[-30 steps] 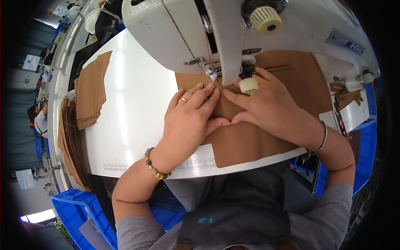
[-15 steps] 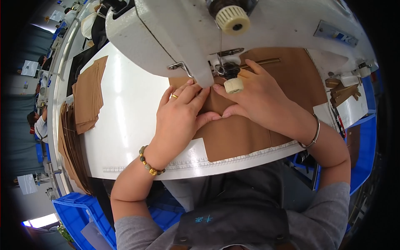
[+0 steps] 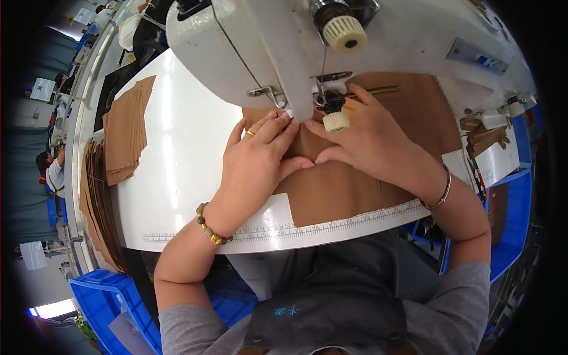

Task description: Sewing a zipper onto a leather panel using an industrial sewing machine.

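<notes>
brown cloth point(image 3: 331, 201) has slid away from the front edge of the white counter point(image 3: 177, 177) over the last second, baring a stretch of ruler point(image 3: 355, 219) that it covered, and both hands have gone along with it. nearest are a dark apron point(image 3: 325, 319) and grey sleeves point(image 3: 189, 328). a blue bin point(image 3: 100, 290) stands at the lower left, another point(image 3: 515, 236) at the right. the left wrist wears a bead bracelet point(image 3: 207, 229), the right a metal bangle point(image 3: 447, 188). the left hand point(image 3: 254, 157) and right hand point(image 3: 373, 136) rest palm down on the cloth, fingers spread, pressing it rather than clenched, with the thumb tips almost meeting. the cloth lies on the counter, running under the head of the white sewing machine point(image 3: 402, 41), and the foremost fingers are close to its needle area, which is mostly hidden. brown scraps point(image 3: 488, 140) lie to the right; a stack of brown pieces point(image 3: 126, 130) lies to the left, beside a drooping pile point(image 3: 97, 201). far left, another person point(image 3: 56, 174) sits.
</notes>
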`<state>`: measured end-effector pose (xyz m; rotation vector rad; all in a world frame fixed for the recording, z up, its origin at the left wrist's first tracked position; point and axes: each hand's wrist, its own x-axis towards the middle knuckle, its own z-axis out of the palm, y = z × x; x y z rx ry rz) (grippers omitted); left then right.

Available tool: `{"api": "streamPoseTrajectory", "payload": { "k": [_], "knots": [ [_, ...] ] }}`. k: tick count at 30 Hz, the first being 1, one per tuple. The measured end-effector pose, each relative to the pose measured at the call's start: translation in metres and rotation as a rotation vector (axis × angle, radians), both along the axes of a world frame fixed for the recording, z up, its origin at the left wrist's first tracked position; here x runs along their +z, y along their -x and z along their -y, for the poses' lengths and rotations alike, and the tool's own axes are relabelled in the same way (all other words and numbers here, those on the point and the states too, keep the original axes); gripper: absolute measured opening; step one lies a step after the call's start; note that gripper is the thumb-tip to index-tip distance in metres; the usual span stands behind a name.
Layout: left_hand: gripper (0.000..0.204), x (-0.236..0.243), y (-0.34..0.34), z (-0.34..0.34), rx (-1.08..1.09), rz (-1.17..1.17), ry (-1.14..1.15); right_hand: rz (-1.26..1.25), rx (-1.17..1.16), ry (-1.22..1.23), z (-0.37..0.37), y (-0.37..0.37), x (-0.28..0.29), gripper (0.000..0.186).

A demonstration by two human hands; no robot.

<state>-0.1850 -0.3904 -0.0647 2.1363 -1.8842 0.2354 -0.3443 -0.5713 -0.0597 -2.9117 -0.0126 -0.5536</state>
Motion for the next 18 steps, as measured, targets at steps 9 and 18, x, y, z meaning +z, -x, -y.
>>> {"api": "streamPoseTrajectory", "payload": {
  "k": [9,18],
  "knots": [
    [0.065,-0.003,-0.002,0.001,-0.003,0.007,0.007,0.415,-0.271,-0.327,0.03,-0.004,0.017,0.018],
    [0.065,-0.002,0.0,-0.001,-0.009,0.0,0.018,0.232,-0.184,-0.528,0.035,0.002,0.021,0.019]
  ]
}}
